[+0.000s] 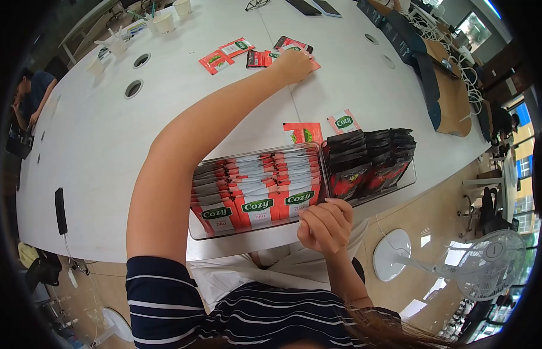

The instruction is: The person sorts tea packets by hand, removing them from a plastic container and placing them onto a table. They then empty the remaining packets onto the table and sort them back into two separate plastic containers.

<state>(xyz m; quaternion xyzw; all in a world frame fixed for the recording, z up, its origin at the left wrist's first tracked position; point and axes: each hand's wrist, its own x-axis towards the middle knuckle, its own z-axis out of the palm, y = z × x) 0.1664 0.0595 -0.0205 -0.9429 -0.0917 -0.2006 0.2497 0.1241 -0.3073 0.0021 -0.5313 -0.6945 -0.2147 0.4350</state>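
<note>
My left hand [295, 65] reaches across the table to a loose group of sachets. Its fingers are closed on a pink sachet [315, 66], partly hidden beneath it. Beside it lie a red-and-black sachet [258, 59] and two red sachets, one of them [216, 61] nearer the left. My right hand [326, 225] is curled into a loose fist at the front edge of a clear plastic tray [256, 234]; no object shows in it. Rows of red-and-white "Cozy" sachets [257, 205] stand in this tray. Black sachets [370, 160] fill the section to its right.
Behind the tray lie a red sachet [303, 132] and a pale pink sachet [344, 121]. Paper cups [164, 23] stand at the far left. Open cardboard boxes [451, 99] line the right edge. A white fan [486, 264] stands on the floor; another person [35, 93] sits at left.
</note>
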